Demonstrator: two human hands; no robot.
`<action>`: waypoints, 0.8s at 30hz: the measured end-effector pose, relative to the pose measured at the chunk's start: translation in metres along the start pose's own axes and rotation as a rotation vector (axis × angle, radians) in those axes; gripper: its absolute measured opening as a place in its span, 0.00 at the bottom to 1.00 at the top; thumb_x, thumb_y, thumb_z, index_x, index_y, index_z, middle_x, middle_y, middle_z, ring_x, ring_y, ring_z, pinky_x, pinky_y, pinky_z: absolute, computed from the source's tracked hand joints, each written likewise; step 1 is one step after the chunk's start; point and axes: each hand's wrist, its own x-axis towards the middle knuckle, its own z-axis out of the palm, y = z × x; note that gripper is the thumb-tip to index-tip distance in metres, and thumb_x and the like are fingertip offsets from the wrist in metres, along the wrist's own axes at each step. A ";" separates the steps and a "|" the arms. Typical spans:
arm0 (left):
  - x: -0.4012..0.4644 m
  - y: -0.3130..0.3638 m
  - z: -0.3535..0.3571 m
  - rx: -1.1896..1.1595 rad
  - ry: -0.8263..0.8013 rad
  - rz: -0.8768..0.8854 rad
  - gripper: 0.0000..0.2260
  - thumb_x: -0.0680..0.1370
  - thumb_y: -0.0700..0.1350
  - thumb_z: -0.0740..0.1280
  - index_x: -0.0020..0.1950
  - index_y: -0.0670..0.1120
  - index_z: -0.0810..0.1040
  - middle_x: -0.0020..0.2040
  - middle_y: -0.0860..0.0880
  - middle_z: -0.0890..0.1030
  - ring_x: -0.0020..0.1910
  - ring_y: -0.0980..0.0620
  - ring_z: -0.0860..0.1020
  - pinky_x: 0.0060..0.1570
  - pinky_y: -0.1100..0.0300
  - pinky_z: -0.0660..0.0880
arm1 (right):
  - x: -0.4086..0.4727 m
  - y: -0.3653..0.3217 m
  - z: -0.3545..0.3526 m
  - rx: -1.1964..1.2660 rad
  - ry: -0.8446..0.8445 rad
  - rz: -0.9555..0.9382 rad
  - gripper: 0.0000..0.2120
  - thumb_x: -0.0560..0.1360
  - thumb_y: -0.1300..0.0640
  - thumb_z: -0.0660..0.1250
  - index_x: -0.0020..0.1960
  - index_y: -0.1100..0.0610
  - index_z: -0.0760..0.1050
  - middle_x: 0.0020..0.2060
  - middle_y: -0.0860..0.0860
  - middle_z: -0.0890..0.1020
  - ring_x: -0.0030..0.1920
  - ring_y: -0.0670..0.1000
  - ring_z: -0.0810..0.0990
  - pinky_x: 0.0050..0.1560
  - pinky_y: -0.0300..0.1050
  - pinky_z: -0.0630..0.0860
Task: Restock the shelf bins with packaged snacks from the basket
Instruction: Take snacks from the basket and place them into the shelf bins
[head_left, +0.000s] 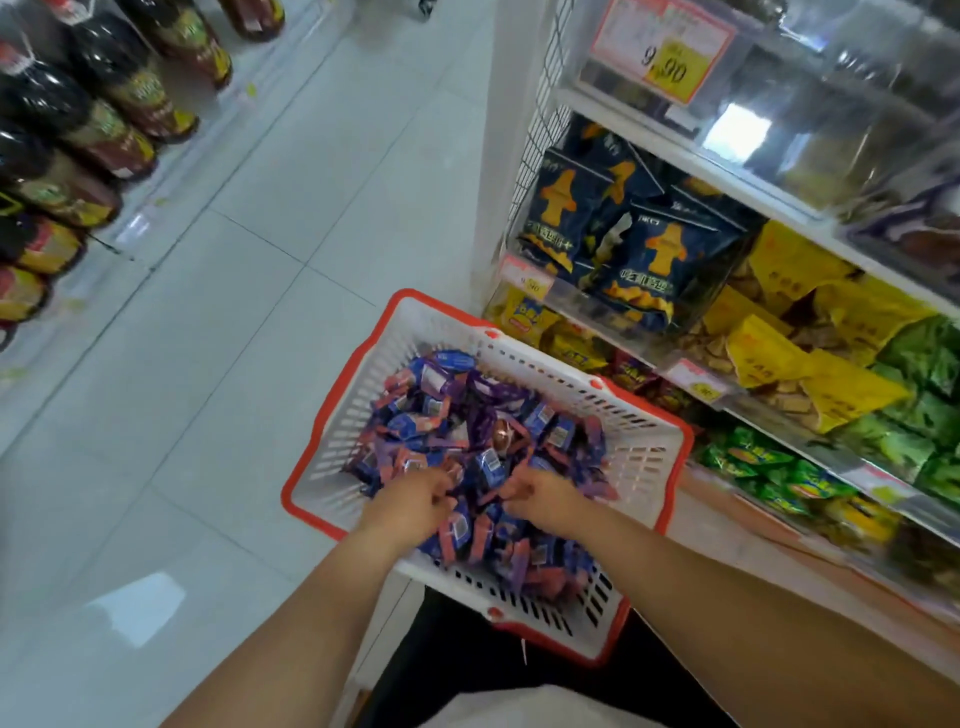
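Observation:
A white basket with a red rim (358, 410) sits low in front of me, beside the shelf. It holds a heap of small blue, purple and pink snack packets (467, 415). Both my hands are down in that heap. My left hand (410, 499) has its fingers curled into packets at the near left of the pile. My right hand (535, 496) has its fingers curled round packets just to the right of it. The packets hide the fingertips of both hands. To the right, clear shelf bins (613, 306) hold bagged snacks.
The shelf on the right carries dark blue bags (644, 265), yellow bags (810, 364) and green bags (914, 436), with price tags (670, 62) on the bin fronts. Dark bottles (104, 119) line the left side of the aisle. Pale tiled floor (234, 312) lies between.

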 end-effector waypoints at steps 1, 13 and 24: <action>0.000 -0.002 0.003 0.033 -0.022 0.004 0.11 0.81 0.52 0.63 0.61 0.51 0.76 0.56 0.48 0.81 0.51 0.47 0.80 0.48 0.55 0.76 | 0.004 0.002 0.009 -0.059 -0.078 -0.013 0.07 0.78 0.60 0.66 0.54 0.52 0.78 0.43 0.46 0.75 0.44 0.47 0.74 0.47 0.38 0.72; 0.005 -0.016 0.013 0.194 -0.046 0.240 0.08 0.79 0.50 0.67 0.58 0.57 0.81 0.56 0.52 0.75 0.57 0.49 0.68 0.57 0.52 0.70 | 0.012 -0.014 0.042 0.122 -0.282 -0.007 0.33 0.74 0.61 0.72 0.73 0.54 0.60 0.61 0.53 0.74 0.57 0.54 0.77 0.57 0.50 0.77; -0.016 0.051 -0.066 -0.654 0.077 0.148 0.18 0.77 0.64 0.60 0.57 0.53 0.78 0.53 0.55 0.80 0.53 0.57 0.79 0.55 0.58 0.75 | -0.035 -0.052 -0.035 0.672 0.070 -0.200 0.15 0.72 0.63 0.74 0.56 0.54 0.77 0.56 0.54 0.81 0.57 0.54 0.81 0.60 0.50 0.78</action>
